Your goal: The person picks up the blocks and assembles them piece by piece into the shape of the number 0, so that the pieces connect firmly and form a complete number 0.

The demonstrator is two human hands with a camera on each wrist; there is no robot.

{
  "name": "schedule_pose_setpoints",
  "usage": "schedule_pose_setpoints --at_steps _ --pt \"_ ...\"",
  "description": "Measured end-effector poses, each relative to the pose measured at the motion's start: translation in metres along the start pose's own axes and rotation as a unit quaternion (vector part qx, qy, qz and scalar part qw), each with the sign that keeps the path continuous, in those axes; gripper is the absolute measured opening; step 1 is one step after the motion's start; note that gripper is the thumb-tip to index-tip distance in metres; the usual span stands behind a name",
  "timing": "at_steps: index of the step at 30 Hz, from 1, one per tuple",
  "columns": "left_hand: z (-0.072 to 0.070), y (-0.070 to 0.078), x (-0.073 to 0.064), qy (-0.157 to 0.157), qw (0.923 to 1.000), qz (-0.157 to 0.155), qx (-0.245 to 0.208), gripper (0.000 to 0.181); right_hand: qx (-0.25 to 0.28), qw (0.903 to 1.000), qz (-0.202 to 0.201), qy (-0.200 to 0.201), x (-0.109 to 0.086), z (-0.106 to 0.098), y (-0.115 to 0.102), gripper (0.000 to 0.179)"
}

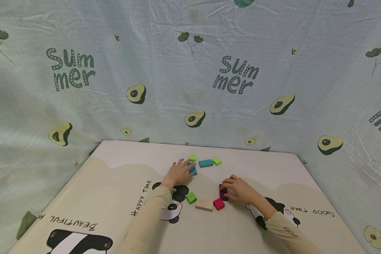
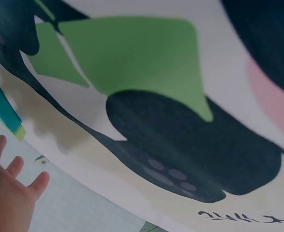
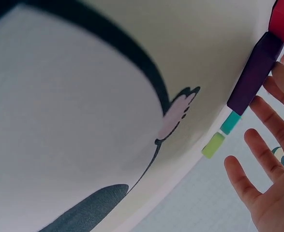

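Thumb and index finger of my left hand (image 1: 177, 173) pinch a blue block (image 1: 193, 170) near the back of the table, the other fingers spread. A lime block (image 1: 192, 157) sits just behind it. My right hand (image 1: 239, 188) holds a dark purple block (image 1: 223, 194) between thumb and fingertips, its other fingers apart in the right wrist view. That block (image 3: 255, 72) lies end to end with a red block (image 3: 283, 19). Left of the red block come a plain wooden block (image 1: 204, 204) and a green block (image 1: 191, 198).
Another blue block (image 1: 205, 163) and a lime block (image 1: 217, 161) lie side by side between the hands, farther back. Panda pictures and lettering cover the tablecloth (image 1: 108, 190). A hanging cloth (image 1: 165, 88) with avocado prints rises behind the table's back edge.
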State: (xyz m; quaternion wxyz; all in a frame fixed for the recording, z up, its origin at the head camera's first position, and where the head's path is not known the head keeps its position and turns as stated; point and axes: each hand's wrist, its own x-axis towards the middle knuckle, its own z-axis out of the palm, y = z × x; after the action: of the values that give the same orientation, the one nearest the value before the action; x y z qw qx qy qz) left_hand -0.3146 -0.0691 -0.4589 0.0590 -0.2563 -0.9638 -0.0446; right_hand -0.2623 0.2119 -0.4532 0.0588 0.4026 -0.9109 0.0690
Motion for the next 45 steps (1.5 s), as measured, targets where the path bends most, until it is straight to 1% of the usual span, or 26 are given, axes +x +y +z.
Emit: schedule_pose_setpoints --at_steps 4,8,13,20,27,29,34,40,45 --pt "0.0 0.003 -0.001 -0.024 0.9996 -0.012 0.014 0.048 0.002 1.0 -0.002 0.002 0.0 0.0 -0.001 0.019" --pt "0.0 0.002 -0.001 -0.03 0.9992 -0.011 0.022 0.047 0.0 1.0 0.002 0.0 0.0 0.0 -0.001 0.019" --pt "0.001 0.0 -0.001 -0.026 0.9993 -0.005 0.026 0.044 0.002 0.9999 0.01 -0.004 0.0 0.0 -0.001 0.019" --pt "0.001 -0.002 -0.001 -0.02 0.9989 0.006 0.042 0.041 -0.002 1.0 0.009 -0.004 -0.001 0.0 -0.001 0.02" --pt "-0.002 -0.002 -0.005 -0.022 0.9983 0.004 0.054 0.04 0.0 1.0 0.006 -0.005 -0.001 0.0 0.0 0.02" --pt "-0.002 -0.002 -0.005 -0.019 0.9983 0.01 0.053 0.04 0.001 1.0 0.007 -0.006 -0.001 0.0 0.0 0.02" --pt "-0.004 -0.007 -0.009 -0.01 0.9981 0.036 0.049 0.04 -0.005 1.0 0.004 0.0 0.0 -0.002 -0.002 0.02" --pt "-0.008 -0.009 -0.019 0.002 0.9973 0.067 0.029 0.041 -0.005 1.0 0.007 0.0 -0.002 -0.002 -0.006 0.021" --pt "-0.009 -0.01 -0.027 0.007 0.9967 0.08 0.014 0.043 -0.012 0.9999 0.004 0.003 -0.003 0.0 -0.008 0.021"
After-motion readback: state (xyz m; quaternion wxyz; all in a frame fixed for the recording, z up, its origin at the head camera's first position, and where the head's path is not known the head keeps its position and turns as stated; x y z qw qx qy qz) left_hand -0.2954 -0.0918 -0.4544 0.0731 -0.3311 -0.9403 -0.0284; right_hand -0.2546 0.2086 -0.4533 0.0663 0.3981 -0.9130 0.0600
